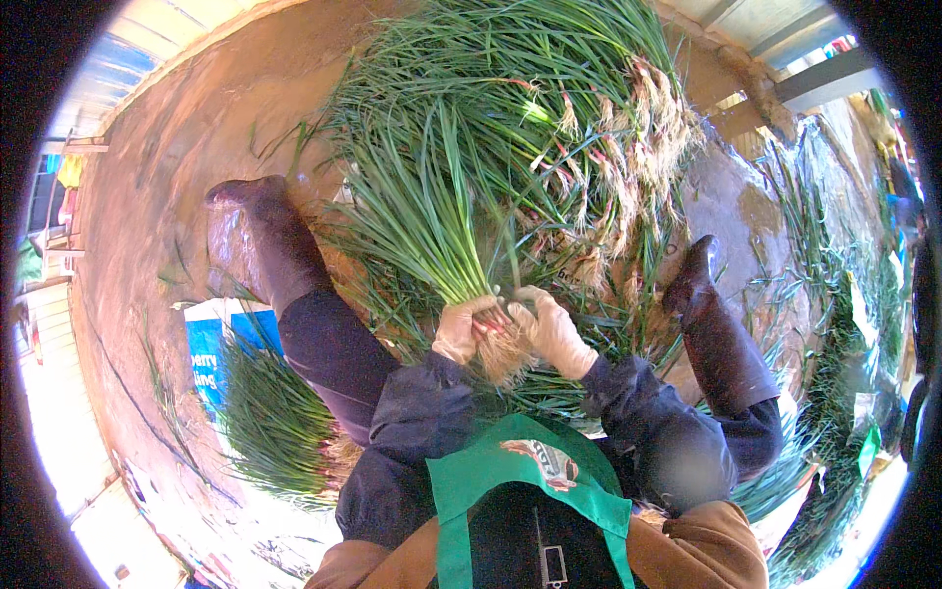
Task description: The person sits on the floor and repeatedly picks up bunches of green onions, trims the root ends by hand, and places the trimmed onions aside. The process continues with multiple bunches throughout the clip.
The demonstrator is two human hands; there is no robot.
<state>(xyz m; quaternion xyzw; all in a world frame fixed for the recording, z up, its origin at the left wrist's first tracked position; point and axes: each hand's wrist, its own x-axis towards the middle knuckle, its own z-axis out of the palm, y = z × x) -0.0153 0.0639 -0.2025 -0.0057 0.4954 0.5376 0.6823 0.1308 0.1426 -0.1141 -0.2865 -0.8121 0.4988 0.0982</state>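
Note:
My left hand (464,327), in a pale glove, is closed around a bunch of green chives (449,250) with reddish stem bases. Its leaves point up and to the left, and its pale roots (505,356) hang towards me. My right hand (553,330), gloved too, is at the right side of the bunch near the stem bases, fingers bent; whether it pinches a stem or leaf I cannot tell. Just beyond both hands lies a large heap of similar plants (500,66), with its tangled roots (633,154) to the right.
My booted legs stretch out on either side. Another pile of chives (276,427) lies by my left leg, beside a blue and white printed sack (210,346). Loose leaves (846,368) litter the wet brown floor (147,221) at the right. A wooden beam (824,77) is at the upper right.

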